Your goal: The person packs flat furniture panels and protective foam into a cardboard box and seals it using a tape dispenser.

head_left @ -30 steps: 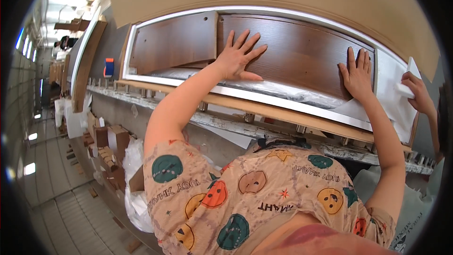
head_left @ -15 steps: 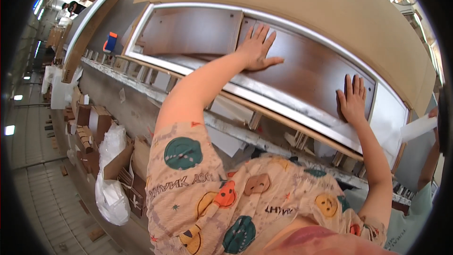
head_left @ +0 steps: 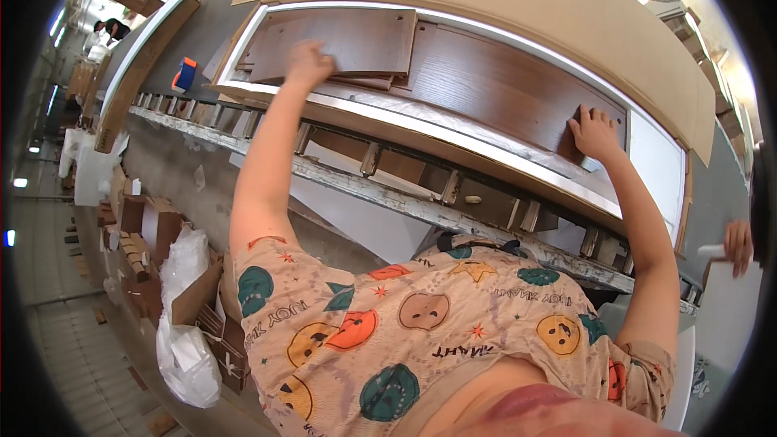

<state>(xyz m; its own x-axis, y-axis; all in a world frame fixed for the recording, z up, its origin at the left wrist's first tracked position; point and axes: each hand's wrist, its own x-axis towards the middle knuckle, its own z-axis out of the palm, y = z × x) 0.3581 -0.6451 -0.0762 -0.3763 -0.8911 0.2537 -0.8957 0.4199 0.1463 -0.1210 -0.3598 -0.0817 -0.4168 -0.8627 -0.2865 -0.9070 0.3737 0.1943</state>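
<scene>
A long open cardboard carton (head_left: 388,125) with white foam edging lies across the conveyor before me. Inside are dark brown wood-grain panels: a shorter panel (head_left: 344,36) at the left, and a longer panel (head_left: 494,81) to its right. My left hand (head_left: 310,65) is over the shorter panel near its front edge; its fingers are smeared by motion. My right hand (head_left: 597,131) rests on the right end of the longer panel, fingers slightly bent and apart, holding nothing. At the left, the shorter panel sits askew with another brown layer showing beneath its front edge.
A roller conveyor (head_left: 372,160) runs under the carton. An orange-and-blue tape dispenser (head_left: 184,74) stands to its left. A co-worker's hand (head_left: 736,247) holds a white sheet (head_left: 724,299) at the right. Plastic wrap (head_left: 188,332) and cardboard scraps lie on the floor at lower left.
My left hand has moved left from the longer panel to the shorter one. The shorter panel has shifted and tilted. My right hand stays at the right end, fingers more bent.
</scene>
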